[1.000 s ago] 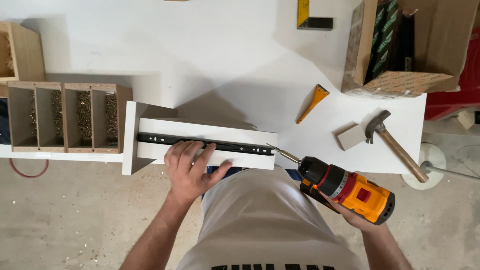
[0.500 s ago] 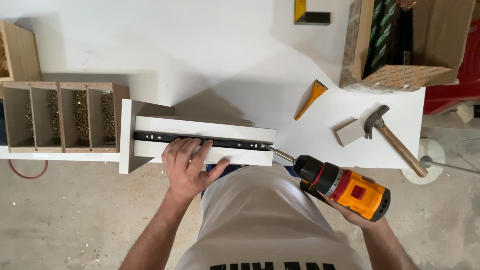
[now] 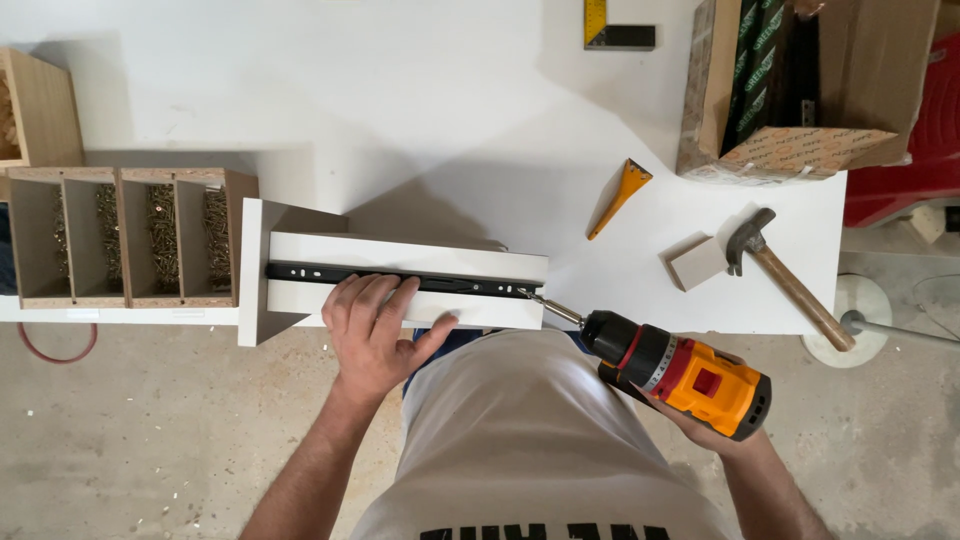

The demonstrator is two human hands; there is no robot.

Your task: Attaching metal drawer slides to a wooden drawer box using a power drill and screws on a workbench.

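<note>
1. Fingers [image 3: 385, 300] of the left hand [image 3: 375, 335] lie spread and flat, pressing the black rail [image 3: 400, 279] and the white panel [image 3: 405, 282] beneath it; the thumb juts out toward the drill.
2. Right hand [image 3: 715, 435] is clenched around the orange drill [image 3: 680, 372], mostly hidden under its body, near the table edge.
3. Drill bit [image 3: 548, 306] meets the rail's right end.
4. Panel stands on its edge at the near side of the white table [image 3: 400, 120], joined to an upright white board [image 3: 252, 270] on its left.
5. Further left sits a wooden tray [image 3: 130, 240] with compartments of screws.
6. Right of the panel lie a small white block [image 3: 697, 262] and a hammer [image 3: 785, 275], touching.
7. Beyond them: an orange wedge [image 3: 620, 195], a cardboard box [image 3: 790, 90], then a square [image 3: 615, 28] at the far edge.
</note>
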